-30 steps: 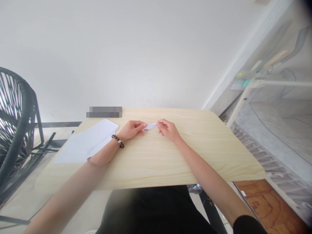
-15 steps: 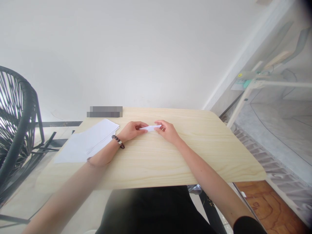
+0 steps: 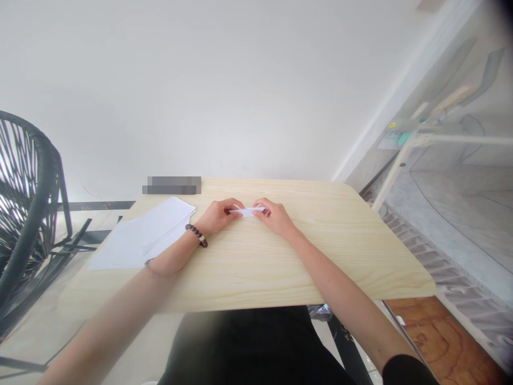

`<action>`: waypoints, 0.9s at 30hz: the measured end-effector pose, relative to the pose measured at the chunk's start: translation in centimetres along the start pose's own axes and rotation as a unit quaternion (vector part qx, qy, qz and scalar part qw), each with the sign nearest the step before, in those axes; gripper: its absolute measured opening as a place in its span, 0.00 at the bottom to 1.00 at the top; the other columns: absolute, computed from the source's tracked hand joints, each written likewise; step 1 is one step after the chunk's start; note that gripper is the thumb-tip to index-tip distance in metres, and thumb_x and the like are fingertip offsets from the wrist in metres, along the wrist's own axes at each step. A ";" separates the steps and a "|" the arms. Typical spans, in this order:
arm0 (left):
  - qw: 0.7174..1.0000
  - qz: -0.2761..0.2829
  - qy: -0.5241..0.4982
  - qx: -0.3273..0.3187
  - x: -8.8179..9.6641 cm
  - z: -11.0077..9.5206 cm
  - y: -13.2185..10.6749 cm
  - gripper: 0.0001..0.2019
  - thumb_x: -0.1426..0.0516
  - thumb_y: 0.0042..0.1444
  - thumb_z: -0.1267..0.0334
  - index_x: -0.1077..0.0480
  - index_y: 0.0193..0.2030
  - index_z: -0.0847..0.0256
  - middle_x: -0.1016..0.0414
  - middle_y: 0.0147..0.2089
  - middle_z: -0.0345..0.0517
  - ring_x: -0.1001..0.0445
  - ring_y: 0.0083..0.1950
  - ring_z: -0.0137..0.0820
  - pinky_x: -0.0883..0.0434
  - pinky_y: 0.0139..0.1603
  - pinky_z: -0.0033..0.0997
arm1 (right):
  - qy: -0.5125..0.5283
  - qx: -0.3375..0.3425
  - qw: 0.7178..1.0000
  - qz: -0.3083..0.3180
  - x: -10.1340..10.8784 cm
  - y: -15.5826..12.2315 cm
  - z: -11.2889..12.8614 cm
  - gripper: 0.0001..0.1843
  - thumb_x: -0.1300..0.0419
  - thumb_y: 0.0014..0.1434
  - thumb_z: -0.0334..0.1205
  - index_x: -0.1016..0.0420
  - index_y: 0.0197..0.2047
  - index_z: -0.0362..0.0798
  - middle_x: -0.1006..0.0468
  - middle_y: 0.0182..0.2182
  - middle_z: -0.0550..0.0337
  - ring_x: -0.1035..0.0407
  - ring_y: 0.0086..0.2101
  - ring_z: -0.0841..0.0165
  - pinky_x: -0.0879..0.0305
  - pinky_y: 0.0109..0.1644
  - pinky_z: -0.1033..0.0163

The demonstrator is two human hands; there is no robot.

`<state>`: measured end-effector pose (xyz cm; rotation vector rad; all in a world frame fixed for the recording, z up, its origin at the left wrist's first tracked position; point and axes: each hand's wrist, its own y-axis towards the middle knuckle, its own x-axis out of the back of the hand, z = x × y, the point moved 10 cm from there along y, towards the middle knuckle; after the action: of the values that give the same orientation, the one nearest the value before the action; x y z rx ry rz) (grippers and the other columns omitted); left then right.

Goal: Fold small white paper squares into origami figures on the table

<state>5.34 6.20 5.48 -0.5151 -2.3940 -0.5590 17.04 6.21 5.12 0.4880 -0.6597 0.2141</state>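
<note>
A small folded white paper piece [image 3: 247,212] lies low over the middle of the light wooden table [image 3: 256,267]. My left hand [image 3: 219,215], with a dark bead bracelet at the wrist, pinches its left end. My right hand [image 3: 273,215] pinches its right end with curled fingers. Both hands rest on or just above the tabletop, close together.
A stack of white paper sheets [image 3: 144,234] lies on the table's left part. A black wire chair [image 3: 28,214] stands to the left. A white wall is behind the table; a white frame stand [image 3: 404,155] and tiled floor are on the right.
The paper piece has come down from a slight tilt to lie flat near the table. My right hand has slid left along it, so the hands are closer together.
</note>
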 end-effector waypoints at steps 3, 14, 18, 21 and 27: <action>0.999 -0.008 0.040 -0.025 0.1 -0.5 -0.1 0.11 0.52 0.51 0.61 0.33 0.38 0.60 0.29 0.36 0.41 0.33 0.35 0.27 0.36 0.35 0.26 | -0.044 0.058 0.997 0.007 0.1 -0.1 1.3 0.09 0.50 0.52 0.37 0.33 0.37 0.50 0.28 0.31 0.63 0.35 0.30 0.74 0.42 0.34 0.70; 0.987 0.017 0.113 -0.111 -0.5 -2.1 -0.4 0.10 0.53 0.50 0.69 0.31 0.32 0.60 0.32 0.42 0.43 0.33 0.35 0.26 0.37 0.35 0.25 | -0.169 0.086 0.982 0.014 -0.1 -0.4 2.4 0.09 0.52 0.54 0.35 0.32 0.31 0.47 0.29 0.29 0.60 0.37 0.32 0.72 0.45 0.38 0.67; 0.984 0.033 0.133 -0.115 -0.7 -2.4 -0.6 0.09 0.52 0.49 0.66 0.31 0.34 0.60 0.33 0.44 0.44 0.33 0.33 0.25 0.36 0.34 0.24 | -0.187 0.080 0.979 -0.001 0.1 -0.5 2.5 0.08 0.51 0.53 0.38 0.31 0.33 0.48 0.29 0.31 0.60 0.37 0.33 0.72 0.45 0.38 0.67; 0.985 0.022 0.136 -0.104 -0.4 -2.4 -0.6 0.09 0.52 0.50 0.65 0.31 0.33 0.61 0.32 0.41 0.44 0.33 0.33 0.25 0.36 0.34 0.24 | -0.188 0.078 0.979 0.002 -0.1 -0.5 2.6 0.08 0.48 0.51 0.38 0.31 0.34 0.49 0.29 0.33 0.60 0.37 0.34 0.71 0.44 0.39 0.67; 0.987 0.001 0.146 -0.062 -0.2 -1.8 -0.4 0.10 0.51 0.48 0.65 0.34 0.37 0.60 0.30 0.34 0.41 0.34 0.31 0.25 0.37 0.31 0.23 | -0.198 0.068 0.978 0.010 -0.6 -0.4 2.5 0.11 0.47 0.48 0.34 0.30 0.36 0.51 0.30 0.35 0.62 0.36 0.35 0.71 0.44 0.39 0.67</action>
<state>6.13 4.93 6.54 -0.4552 -2.0901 -0.7335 15.40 4.59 6.26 0.6649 -1.0433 0.1834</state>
